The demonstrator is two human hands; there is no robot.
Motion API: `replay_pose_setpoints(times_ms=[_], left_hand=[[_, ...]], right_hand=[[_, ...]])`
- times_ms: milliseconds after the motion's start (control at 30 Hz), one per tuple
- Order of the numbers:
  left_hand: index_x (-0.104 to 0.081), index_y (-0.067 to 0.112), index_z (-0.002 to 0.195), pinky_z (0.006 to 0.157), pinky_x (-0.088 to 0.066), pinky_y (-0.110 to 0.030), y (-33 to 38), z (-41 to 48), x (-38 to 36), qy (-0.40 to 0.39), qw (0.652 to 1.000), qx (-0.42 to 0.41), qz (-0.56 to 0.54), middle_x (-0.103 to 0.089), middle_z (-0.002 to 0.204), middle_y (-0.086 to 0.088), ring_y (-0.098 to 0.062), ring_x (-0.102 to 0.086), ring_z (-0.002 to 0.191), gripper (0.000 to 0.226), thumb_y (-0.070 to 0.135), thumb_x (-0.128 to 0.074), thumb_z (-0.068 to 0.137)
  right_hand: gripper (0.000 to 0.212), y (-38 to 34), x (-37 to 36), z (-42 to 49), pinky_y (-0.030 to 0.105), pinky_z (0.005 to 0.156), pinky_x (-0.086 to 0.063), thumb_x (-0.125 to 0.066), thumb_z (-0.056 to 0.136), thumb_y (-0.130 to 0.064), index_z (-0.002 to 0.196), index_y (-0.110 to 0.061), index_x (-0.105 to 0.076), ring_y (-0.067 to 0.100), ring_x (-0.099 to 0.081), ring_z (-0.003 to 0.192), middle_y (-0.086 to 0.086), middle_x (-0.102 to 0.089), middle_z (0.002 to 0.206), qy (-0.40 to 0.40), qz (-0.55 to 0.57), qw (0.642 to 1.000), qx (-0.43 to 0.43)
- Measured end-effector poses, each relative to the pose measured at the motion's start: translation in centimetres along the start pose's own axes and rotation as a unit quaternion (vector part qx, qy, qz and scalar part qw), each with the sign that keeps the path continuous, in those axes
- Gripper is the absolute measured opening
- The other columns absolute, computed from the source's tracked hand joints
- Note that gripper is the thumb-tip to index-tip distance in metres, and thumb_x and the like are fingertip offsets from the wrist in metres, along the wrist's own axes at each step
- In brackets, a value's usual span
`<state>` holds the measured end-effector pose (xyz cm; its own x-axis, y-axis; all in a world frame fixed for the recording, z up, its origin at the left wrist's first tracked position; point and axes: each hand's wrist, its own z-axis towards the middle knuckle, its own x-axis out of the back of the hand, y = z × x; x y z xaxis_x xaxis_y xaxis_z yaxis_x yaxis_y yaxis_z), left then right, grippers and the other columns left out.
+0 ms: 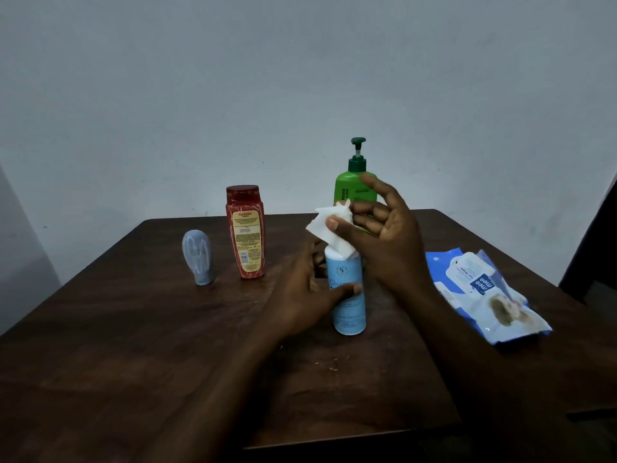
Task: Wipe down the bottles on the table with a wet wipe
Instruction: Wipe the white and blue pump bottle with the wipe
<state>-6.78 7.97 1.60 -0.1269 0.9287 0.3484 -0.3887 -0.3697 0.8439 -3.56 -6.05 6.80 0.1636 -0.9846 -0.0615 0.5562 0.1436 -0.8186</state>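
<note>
Left to right across the worktop. Well to the left of the left hand's fingers stand a small grey bottle, upside down on its cap, and beside it a red bottle, upright; neither is touched.

The left hand comes in low from the near edge, palm turned toward the light blue bottle. Its thumb lies across the bottle's front at mid-height and the other fingers curl round the far side, only partly visible; the grasp looks loose, a steadying hold more than a clamp.

The right hand is raised above the bottle's top, palm facing left. Thumb and forefinger pinch a crumpled white wet wipe, whose lower corner touches the top of the blue bottle; the remaining fingers are spread and free. Behind these fingers stands a green pump bottle, partly hidden. To the right of the right hand, apart from it, lies the blue wipes pack, flat.

Likely hazards, as judgement:
- The blue bottle is tall and narrow; a sideways push from the wipe near its top could tip it if the left hand's hold stays slack.
- The spread fingers of the right hand sit near the pump bottle and could knock it.
- The wipe, held by a small pinch, may slip out under rubbing.
</note>
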Motion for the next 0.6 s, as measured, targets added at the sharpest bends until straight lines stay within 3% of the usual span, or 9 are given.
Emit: replay_pose_setpoints(times_ms=[200,333,400,500,600], left_hand=[[-0.035,0.025,0.148,0.107,-0.048,-0.047,0.1,-0.1,1.0,-0.121,0.983,0.058,-0.128,-0.066,0.132,0.003,-0.013,-0.058,0.127,0.081,-0.001,-0.075,0.083],[-0.031,0.025,0.150,0.101,-0.050,-0.029,0.4,0.0,1.2,-0.170,0.976,0.053,-0.129,-0.062,0.137,0.005,-0.010,-0.057,0.129,0.080,-0.004,-0.070,0.086],[-0.029,0.025,0.151,0.103,-0.050,-0.031,0.4,0.0,1.1,-0.176,0.975,0.049,-0.128,-0.062,0.138,0.005,-0.010,-0.056,0.129,0.082,-0.002,-0.071,0.087],[-0.027,0.029,0.153,0.106,-0.049,-0.033,0.3,-0.1,0.8,-0.158,0.979,0.047,-0.120,-0.062,0.137,0.009,-0.006,-0.055,0.130,0.085,0.004,-0.073,0.087],[-0.028,0.031,0.152,0.094,-0.052,-0.020,0.3,-0.3,0.2,-0.123,0.986,0.039,-0.108,-0.065,0.131,0.011,0.000,-0.058,0.123,0.085,0.007,-0.075,0.086]], right_hand=[[0.065,-0.7,2.9,2.0,0.036,0.096,-0.054,-0.073,0.080,-0.008,0.140,-0.013,-0.050,0.030,-0.067,0.111,0.016,-0.071,0.118,-0.200,0.104,0.965,-0.131],[0.072,-0.6,3.9,2.5,0.040,0.098,-0.053,-0.072,0.082,-0.004,0.146,-0.009,-0.041,0.034,-0.066,0.110,0.021,-0.066,0.123,-0.293,0.203,0.916,-0.185],[0.078,-0.4,4.3,2.4,0.044,0.100,-0.051,-0.078,0.079,-0.009,0.147,-0.008,-0.040,0.036,-0.065,0.111,0.020,-0.065,0.124,-0.324,0.227,0.899,-0.187],[0.066,-0.5,3.8,1.9,0.040,0.093,-0.055,-0.066,0.084,-0.001,0.145,-0.007,-0.042,0.032,-0.068,0.103,0.017,-0.068,0.117,-0.273,0.208,0.924,-0.170],[0.062,-0.4,2.6,0.5,0.035,0.091,-0.057,-0.068,0.084,-0.001,0.142,-0.011,-0.046,0.028,-0.069,0.105,0.017,-0.071,0.117,-0.160,0.153,0.966,-0.136]])
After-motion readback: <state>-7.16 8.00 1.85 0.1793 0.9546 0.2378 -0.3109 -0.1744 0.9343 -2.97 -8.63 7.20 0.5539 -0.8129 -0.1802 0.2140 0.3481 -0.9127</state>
